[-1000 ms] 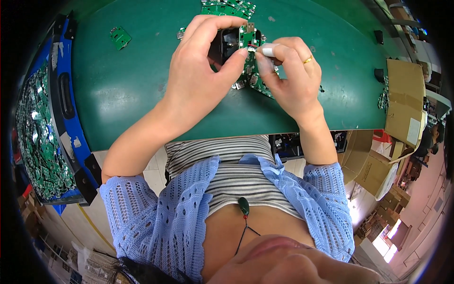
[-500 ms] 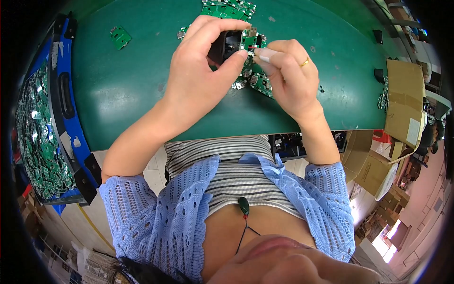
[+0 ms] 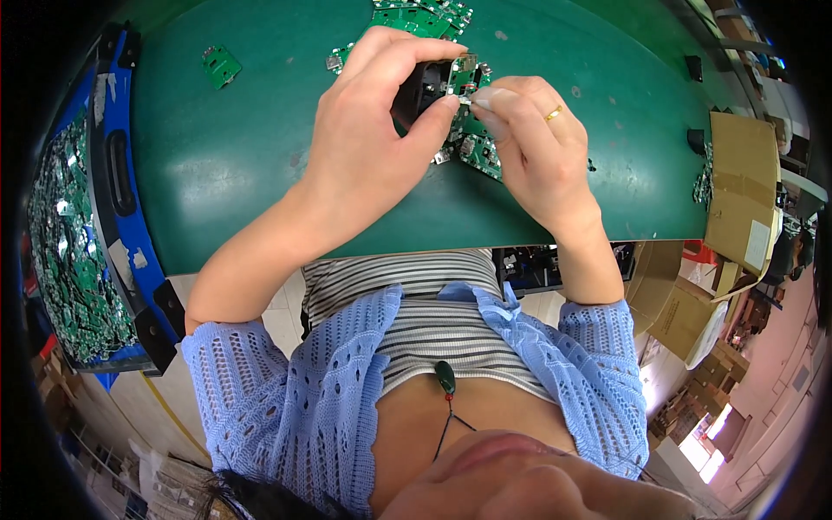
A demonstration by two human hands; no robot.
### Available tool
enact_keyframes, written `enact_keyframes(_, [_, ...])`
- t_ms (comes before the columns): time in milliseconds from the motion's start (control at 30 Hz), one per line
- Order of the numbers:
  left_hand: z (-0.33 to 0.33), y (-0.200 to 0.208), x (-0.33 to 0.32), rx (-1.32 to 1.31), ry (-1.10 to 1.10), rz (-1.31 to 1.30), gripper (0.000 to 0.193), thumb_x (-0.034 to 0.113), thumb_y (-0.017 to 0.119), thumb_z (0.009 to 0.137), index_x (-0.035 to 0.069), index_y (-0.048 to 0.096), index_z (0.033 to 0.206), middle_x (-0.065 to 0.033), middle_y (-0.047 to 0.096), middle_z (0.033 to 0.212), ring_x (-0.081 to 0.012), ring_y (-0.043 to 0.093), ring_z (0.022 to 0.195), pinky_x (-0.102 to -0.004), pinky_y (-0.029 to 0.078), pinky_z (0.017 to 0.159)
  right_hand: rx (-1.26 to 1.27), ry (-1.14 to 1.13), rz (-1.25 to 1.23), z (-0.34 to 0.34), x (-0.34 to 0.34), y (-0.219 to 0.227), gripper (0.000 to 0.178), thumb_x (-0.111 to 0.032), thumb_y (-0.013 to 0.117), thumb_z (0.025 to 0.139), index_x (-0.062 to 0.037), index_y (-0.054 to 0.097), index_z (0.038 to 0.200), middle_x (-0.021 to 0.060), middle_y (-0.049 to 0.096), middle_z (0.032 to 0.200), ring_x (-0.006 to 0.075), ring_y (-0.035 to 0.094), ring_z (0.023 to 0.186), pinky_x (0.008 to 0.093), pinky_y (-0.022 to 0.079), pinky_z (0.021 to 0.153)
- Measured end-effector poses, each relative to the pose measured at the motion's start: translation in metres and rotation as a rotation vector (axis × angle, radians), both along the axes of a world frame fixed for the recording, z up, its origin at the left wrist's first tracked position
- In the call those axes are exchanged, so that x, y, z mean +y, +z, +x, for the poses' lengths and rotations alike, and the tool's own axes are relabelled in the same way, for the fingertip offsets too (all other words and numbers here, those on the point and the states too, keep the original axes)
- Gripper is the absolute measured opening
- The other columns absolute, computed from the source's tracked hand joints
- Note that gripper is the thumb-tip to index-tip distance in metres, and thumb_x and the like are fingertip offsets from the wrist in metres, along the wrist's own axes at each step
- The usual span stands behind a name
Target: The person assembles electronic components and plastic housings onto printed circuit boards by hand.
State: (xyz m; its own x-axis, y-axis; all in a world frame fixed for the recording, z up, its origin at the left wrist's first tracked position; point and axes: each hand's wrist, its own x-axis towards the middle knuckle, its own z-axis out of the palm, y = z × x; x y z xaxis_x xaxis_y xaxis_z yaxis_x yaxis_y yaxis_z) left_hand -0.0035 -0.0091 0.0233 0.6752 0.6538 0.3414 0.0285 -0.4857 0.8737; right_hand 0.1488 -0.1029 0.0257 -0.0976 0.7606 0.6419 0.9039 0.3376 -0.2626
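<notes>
My left hand [image 3: 368, 130] is wrapped round a black plastic housing [image 3: 423, 91], with a green circuit board [image 3: 464, 69] held upright along its right side. Its thumb presses close to the board's lower edge. Facing it, my right hand [image 3: 542, 147] is closed in a pinch, thumb and index finger meeting on a small white connector [image 3: 464, 100] at the board. A bit of red shows just above that connector, too small to make out. Under and behind the hands lie more loose green boards [image 3: 482, 154] with metal ports.
A single green board [image 3: 221, 67] lies far left on the green table [image 3: 234, 173]. Several boards [image 3: 416, 19] are heaped at the back. A blue bin [image 3: 82, 243] full of boards and wires stands left. Cardboard boxes [image 3: 741, 186] stand right; a dark tray [image 3: 529, 269] sits below the table edge.
The housing has turned slightly in my left hand, showing more of its dark inside. Both hands have shifted a little right, the pinch staying at the board's edge.
</notes>
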Motion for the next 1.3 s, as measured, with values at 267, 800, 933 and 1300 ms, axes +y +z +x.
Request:
enact_keyframes(267, [0.000, -0.001, 0.001, 0.029, -0.008, -0.036, 0.031, -0.003, 0.061, 0.080, 0.004, 0.059, 0.110, -0.0034, 0.048, 0.097, -0.0089, 0.053, 0.083, -0.0191, 0.047, 0.067, -0.213, 0.038, -0.076, -0.004, 0.000, 0.011, 0.022, -0.001, 0.061, 0.060, -0.0035, 0.055, 0.082, 0.0072, 0.050, 0.076, 0.0235, 0.051, 0.067, 0.0323, 0.045, 0.055])
enact_keyframes(800, [0.009, -0.015, 0.003, -0.122, 0.004, -0.099, 0.029, 0.000, 0.064, 0.072, 0.006, 0.062, 0.101, -0.0062, 0.050, 0.086, -0.0151, 0.054, 0.071, -0.0250, 0.046, 0.058, 0.660, 0.010, -0.423, 0.007, 0.007, 0.002, 0.014, 0.001, 0.066, 0.077, -0.0008, 0.053, 0.081, 0.0054, 0.058, 0.070, 0.0132, 0.057, 0.062, 0.0255, 0.046, 0.055])
enact_keyframes(933, [0.003, -0.011, 0.002, 0.000, -0.063, -0.024, 0.031, -0.004, 0.060, 0.081, 0.004, 0.059, 0.111, -0.0026, 0.047, 0.098, -0.0093, 0.053, 0.087, -0.0205, 0.049, 0.074, 0.839, -0.015, -0.571, 0.007, 0.007, 0.005, 0.015, 0.003, 0.064, 0.078, -0.0004, 0.049, 0.079, 0.0039, 0.056, 0.065, 0.0093, 0.055, 0.059, 0.0243, 0.046, 0.052])
enact_keyframes(1300, [0.007, -0.031, 0.001, -0.016, -0.019, -0.142, 0.032, -0.002, 0.061, 0.082, 0.004, 0.058, 0.113, -0.0021, 0.047, 0.098, -0.0085, 0.051, 0.089, -0.0218, 0.049, 0.073, 0.828, -0.061, -0.630, 0.005, 0.014, -0.005, 0.021, 0.002, 0.064, 0.080, -0.0027, 0.044, 0.087, 0.0048, 0.057, 0.073, 0.0098, 0.056, 0.061, 0.0245, 0.046, 0.050])
